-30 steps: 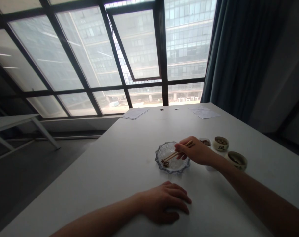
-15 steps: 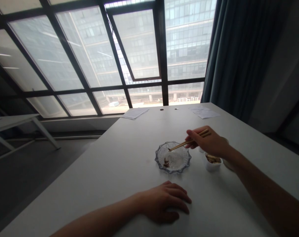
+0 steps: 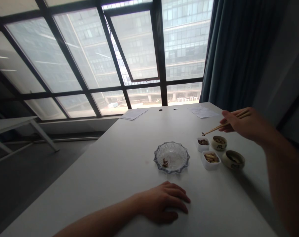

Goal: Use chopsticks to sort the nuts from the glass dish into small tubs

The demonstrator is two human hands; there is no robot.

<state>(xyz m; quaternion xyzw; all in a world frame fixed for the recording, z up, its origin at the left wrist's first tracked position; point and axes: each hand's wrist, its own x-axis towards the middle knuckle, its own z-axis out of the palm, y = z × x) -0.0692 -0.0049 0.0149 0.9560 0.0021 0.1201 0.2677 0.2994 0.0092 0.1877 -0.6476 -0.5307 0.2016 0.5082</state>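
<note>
My right hand [image 3: 243,123] is closed around a pair of wooden chopsticks [image 3: 219,126]. Pinched at their tips is a small dark piece [image 3: 203,134], too small to name. The tips hang just above a small white tub [image 3: 200,148] of dark brown bits. Nearer me, a second white tub [image 3: 210,166] holds pale brown, elongated pieces. To the right stand two round pots, a smaller pot [image 3: 222,147] and a larger pot [image 3: 238,164], with contents inside. A scalloped glass dish [image 3: 177,156] contains a few dark bits. My left hand [image 3: 167,201] lies flat, fingers spread, on the table.
The white table [image 3: 110,184] reaches toward the windows. Paper sheets [image 3: 134,114] lie at its far left and another sheet [image 3: 204,112] at its far right. A blue curtain [image 3: 228,59] hangs on the right. Another table [image 3: 13,121] stands at the left.
My right hand has moved right and slightly up, carrying the chopsticks from over the glass dish to above the dark-filled tub. The pots and tubs are uncovered to view. My left hand stays put.
</note>
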